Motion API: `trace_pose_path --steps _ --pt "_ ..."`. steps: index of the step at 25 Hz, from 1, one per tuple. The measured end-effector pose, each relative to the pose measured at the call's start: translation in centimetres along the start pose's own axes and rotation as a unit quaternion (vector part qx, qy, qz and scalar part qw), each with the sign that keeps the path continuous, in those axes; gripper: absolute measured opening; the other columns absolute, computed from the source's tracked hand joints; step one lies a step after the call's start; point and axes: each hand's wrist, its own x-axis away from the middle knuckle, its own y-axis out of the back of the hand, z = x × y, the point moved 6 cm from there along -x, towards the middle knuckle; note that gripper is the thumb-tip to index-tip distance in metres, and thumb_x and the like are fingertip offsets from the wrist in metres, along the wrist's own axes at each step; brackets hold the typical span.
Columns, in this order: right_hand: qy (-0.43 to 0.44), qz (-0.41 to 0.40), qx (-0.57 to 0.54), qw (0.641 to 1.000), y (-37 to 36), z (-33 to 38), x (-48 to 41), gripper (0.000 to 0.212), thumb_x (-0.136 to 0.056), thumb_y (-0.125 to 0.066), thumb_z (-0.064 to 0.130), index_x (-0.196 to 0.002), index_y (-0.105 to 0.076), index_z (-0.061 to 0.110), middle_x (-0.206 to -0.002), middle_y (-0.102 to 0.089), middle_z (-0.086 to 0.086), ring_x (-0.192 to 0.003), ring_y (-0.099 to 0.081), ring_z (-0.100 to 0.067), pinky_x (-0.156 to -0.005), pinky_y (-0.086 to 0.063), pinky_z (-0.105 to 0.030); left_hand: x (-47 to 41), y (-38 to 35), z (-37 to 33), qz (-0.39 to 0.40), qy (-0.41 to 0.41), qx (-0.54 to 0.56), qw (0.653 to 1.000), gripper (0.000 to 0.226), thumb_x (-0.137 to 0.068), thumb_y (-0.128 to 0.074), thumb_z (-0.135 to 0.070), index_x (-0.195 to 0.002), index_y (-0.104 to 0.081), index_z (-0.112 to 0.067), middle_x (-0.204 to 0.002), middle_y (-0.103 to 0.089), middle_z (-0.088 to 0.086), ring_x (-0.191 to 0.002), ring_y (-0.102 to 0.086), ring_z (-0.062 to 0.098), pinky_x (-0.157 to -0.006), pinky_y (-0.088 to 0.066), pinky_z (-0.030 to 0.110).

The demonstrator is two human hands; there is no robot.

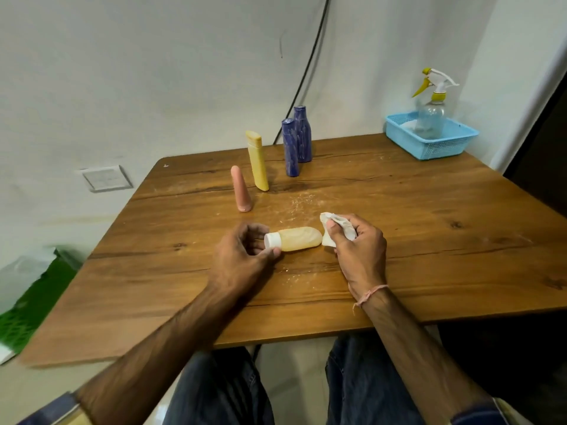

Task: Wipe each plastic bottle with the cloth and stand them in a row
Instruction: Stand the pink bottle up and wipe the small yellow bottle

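Note:
A pale yellow translucent bottle (299, 239) with a white cap lies sideways just above the wooden table (399, 210). My left hand (242, 259) pinches its cap end. My right hand (359, 250) grips a crumpled white cloth (333, 230) against the bottle's base. Behind them four bottles stand in a slanting line: a pink one (241, 190), a yellow one (257, 161), and two blue ones (290, 148) (302, 134).
A blue plastic basket (429, 139) at the table's far right corner holds a clear spray bottle (432, 108) with a yellow and white trigger. A black cable runs down the wall behind the bottles. Green crates sit on the floor at left.

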Motion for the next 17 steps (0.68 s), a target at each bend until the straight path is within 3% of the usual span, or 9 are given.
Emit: trace_pose_path --steps 2,5,8,11,17 --pt "0.048 0.004 0.052 0.997 0.5 0.6 0.8 0.013 -0.090 -0.072 0.029 -0.101 -0.075 0.024 -0.095 -0.073 0.011 -0.088 -0.068 -0.007 -0.075 -0.060 -0.037 1.2 0.4 0.9 -0.018 0.003 -0.004 1.000 0.038 -0.076 -0.086 -0.015 -0.107 -0.068 -0.025 -0.097 -0.073 -0.002 -0.090 -0.070 0.013 -0.081 -0.062 0.033" --pt "0.143 0.018 0.125 0.982 1.5 2.0 2.4 0.017 -0.089 -0.074 0.018 -0.106 -0.075 0.015 -0.101 -0.072 0.004 -0.089 -0.064 -0.004 -0.076 -0.047 -0.005 3.0 1.1 1.5 -0.018 -0.017 -0.055 0.998 0.037 -0.074 -0.088 -0.020 -0.106 -0.069 -0.027 -0.098 -0.074 -0.011 -0.093 -0.069 0.002 -0.086 -0.060 0.029" --pt "0.201 0.034 0.171 0.964 2.0 2.8 3.5 0.018 -0.083 -0.078 0.009 -0.101 -0.076 0.010 -0.096 -0.070 -0.001 -0.081 -0.062 -0.006 -0.070 -0.041 0.002 4.4 1.7 1.4 -0.010 -0.036 -0.077 0.996 0.037 -0.075 -0.088 -0.025 -0.105 -0.068 -0.033 -0.101 -0.071 -0.019 -0.098 -0.065 -0.007 -0.086 -0.054 0.015" --pt "0.233 0.060 0.201 0.950 1.7 3.2 4.2 0.024 -0.081 -0.077 0.002 -0.104 -0.076 0.009 -0.097 -0.069 -0.001 -0.083 -0.063 -0.008 -0.072 -0.047 -0.005 4.8 2.0 1.1 -0.019 -0.056 -0.111 0.992 0.041 -0.074 -0.087 -0.035 -0.110 -0.069 -0.035 -0.104 -0.068 -0.020 -0.099 -0.061 -0.004 -0.082 -0.048 0.012" --pt "0.287 0.077 0.280 0.913 0.2 3.1 5.6 0.040 -0.078 -0.064 -0.014 -0.108 -0.076 0.009 -0.099 -0.069 -0.005 -0.094 -0.062 -0.021 -0.077 -0.058 -0.038 4.3 2.0 1.2 -0.022 -0.054 -0.135 0.989 0.032 -0.074 -0.086 -0.036 -0.104 -0.075 -0.032 -0.096 -0.069 -0.020 -0.096 -0.059 -0.001 -0.078 -0.047 0.015"
